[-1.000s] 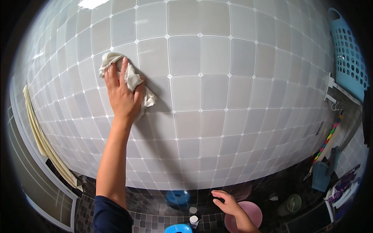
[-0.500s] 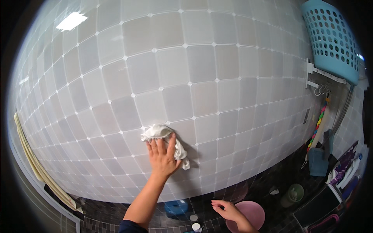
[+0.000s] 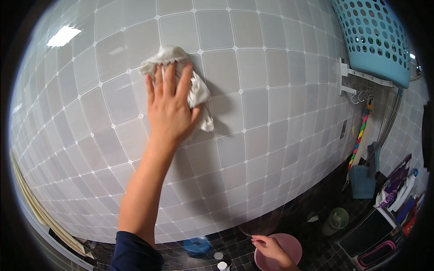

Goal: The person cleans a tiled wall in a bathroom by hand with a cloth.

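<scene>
My left hand (image 3: 169, 101) presses a crumpled white cloth (image 3: 199, 92) against the glossy grey-and-white tiled wall (image 3: 264, 72). Its fingers are spread over the cloth, with the thumb out to the right. Folds of cloth stick out above the fingertips and hang down beside the thumb. Low on the right, my right hand (image 3: 270, 248) hovers over a pink basin (image 3: 289, 246). That hand is empty, its fingers loosely extended and partly overlapping in view. What the basin holds is mostly hidden.
A blue perforated basket (image 3: 377, 54) sits on a wall bracket at upper right. Below hang a multicoloured twisted handle (image 3: 359, 133) and a blue dustpan (image 3: 363, 183). On the dark floor stand a greenish bin (image 3: 337, 221) and a blue stool-like object (image 3: 197, 247). A cream strip (image 3: 43, 212) runs along the left.
My left hand has slid the cloth up the wall and slightly left, the arm reaching farther. My right hand stays low by the basin, its fingers closer together. The whole view has shifted slightly.
</scene>
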The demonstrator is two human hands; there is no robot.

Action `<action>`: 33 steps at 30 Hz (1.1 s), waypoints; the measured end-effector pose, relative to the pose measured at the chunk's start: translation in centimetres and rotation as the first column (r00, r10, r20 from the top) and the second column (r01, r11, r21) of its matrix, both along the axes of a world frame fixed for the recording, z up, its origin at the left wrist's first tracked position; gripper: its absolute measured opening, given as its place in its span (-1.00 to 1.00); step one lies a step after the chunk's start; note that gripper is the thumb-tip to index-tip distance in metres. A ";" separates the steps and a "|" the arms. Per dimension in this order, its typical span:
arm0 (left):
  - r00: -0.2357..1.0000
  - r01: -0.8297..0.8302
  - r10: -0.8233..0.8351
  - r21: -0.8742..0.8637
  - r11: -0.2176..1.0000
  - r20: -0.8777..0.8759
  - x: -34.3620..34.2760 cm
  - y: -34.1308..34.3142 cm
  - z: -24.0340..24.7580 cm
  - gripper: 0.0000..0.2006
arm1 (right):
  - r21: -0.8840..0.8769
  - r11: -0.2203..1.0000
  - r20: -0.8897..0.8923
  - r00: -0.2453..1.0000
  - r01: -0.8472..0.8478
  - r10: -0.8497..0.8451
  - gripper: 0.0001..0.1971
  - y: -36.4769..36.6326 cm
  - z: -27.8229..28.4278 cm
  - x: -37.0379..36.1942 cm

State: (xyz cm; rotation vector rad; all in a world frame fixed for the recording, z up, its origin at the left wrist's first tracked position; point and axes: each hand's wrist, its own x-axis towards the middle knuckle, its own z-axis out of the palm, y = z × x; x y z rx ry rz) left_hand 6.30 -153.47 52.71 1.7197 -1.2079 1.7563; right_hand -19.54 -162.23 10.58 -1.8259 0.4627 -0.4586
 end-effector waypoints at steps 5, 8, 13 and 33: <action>0.994 0.058 -0.040 0.176 0.983 -0.101 -1.7 -3.3 -7.5 -0.14 | 0.012 0.998 0.060 0.996 0.061 -0.062 -0.68 -2.8 -0.3 -0.8; 0.985 0.064 -0.014 0.294 0.954 -0.170 -2.8 -4.5 -14.3 -0.09 | -0.072 0.996 0.092 0.994 0.057 -0.050 -0.69 -4.5 0.5 -1.2; 0.978 -0.021 0.108 0.425 0.905 -0.180 -4.1 -3.9 -25.9 -0.08 | -0.103 0.995 0.084 0.996 0.002 0.007 -0.70 -7.0 1.5 -1.5; 0.989 -0.044 0.080 0.268 0.962 -0.126 -5.5 -0.7 -20.4 -0.35 | -0.215 0.969 -0.032 0.991 0.124 -0.134 -0.75 -5.5 2.5 -8.0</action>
